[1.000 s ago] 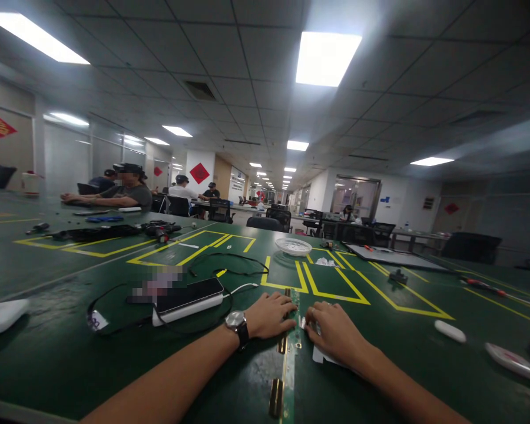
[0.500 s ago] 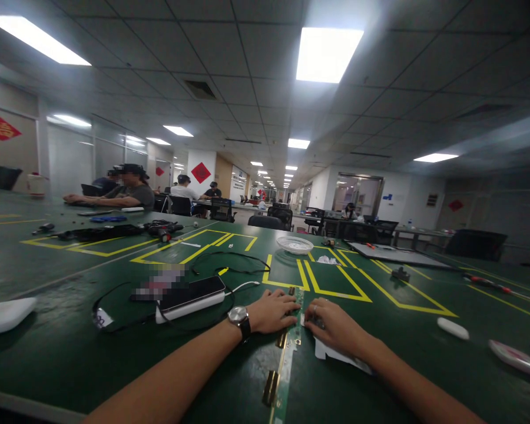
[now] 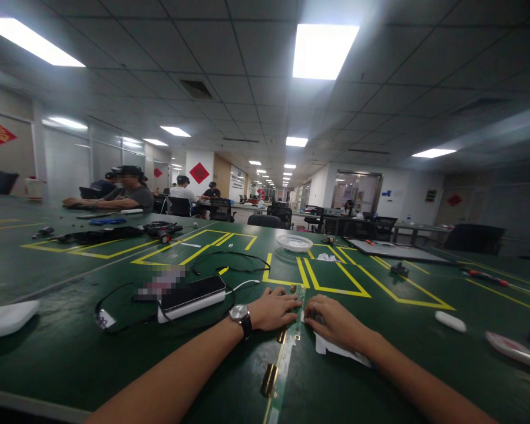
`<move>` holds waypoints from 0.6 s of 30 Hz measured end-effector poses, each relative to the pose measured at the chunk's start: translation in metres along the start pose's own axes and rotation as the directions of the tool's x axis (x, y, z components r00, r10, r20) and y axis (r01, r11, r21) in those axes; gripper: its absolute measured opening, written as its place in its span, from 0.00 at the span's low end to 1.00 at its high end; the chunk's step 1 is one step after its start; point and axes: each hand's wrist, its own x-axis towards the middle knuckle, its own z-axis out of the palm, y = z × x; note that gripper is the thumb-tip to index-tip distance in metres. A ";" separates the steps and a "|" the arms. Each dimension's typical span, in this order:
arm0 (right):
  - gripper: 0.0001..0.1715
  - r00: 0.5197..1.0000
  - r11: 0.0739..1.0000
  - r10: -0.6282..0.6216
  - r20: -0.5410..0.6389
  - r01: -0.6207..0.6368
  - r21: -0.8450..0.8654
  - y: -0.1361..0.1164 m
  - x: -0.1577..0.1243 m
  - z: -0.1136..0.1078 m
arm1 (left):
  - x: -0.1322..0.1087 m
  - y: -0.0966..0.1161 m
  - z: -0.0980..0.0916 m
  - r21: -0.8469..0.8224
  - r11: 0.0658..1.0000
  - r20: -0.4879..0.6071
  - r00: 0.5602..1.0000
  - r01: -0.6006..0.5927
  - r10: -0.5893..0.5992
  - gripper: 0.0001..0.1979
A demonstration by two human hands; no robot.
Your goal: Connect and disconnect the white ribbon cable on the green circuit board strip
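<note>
A long, narrow green circuit board strip (image 3: 285,360) runs away from me along the green table, with brass-coloured curled tabs (image 3: 269,380) on its left side. My left hand (image 3: 272,309), wearing a wristwatch, lies on the strip's far part with its fingers stretched out. Across from it, my right hand (image 3: 335,320) is closed at the strip's right edge, fingers bent and pressed together. A small whitish bit shows at its fingertips, too small to name. Beneath the right wrist lies a piece of white paper (image 3: 341,350).
Left of my hands are a white box-shaped device (image 3: 192,305) and black cables (image 3: 242,254). A white basket (image 3: 294,242) stands ahead. To the right lie a white oval object (image 3: 450,321) and a screwdriver (image 3: 486,277). Other people sit at tables further back.
The view has shifted slightly. Both hands stay at the same place on the strip, with hardly any visible finger movement.
</note>
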 end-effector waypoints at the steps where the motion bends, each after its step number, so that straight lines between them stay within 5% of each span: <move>1: 0.10 1.000 1.000 0.001 0.002 -0.001 0.000 0.000 0.000 -0.001 | 0.000 0.001 -0.001 0.000 1.000 -0.001 1.000 0.001 -0.001 0.23; 13: 0.21 0.972 0.970 -0.236 -0.012 0.237 0.058 0.004 0.001 -0.002 | -0.002 0.000 -0.007 -0.097 0.995 -0.076 0.996 0.035 -0.042 0.22; 18: 0.18 0.992 0.992 -0.125 -0.019 0.124 -0.032 0.028 0.005 0.003 | -0.001 -0.004 -0.005 -0.060 0.996 -0.175 0.982 0.058 -0.068 0.22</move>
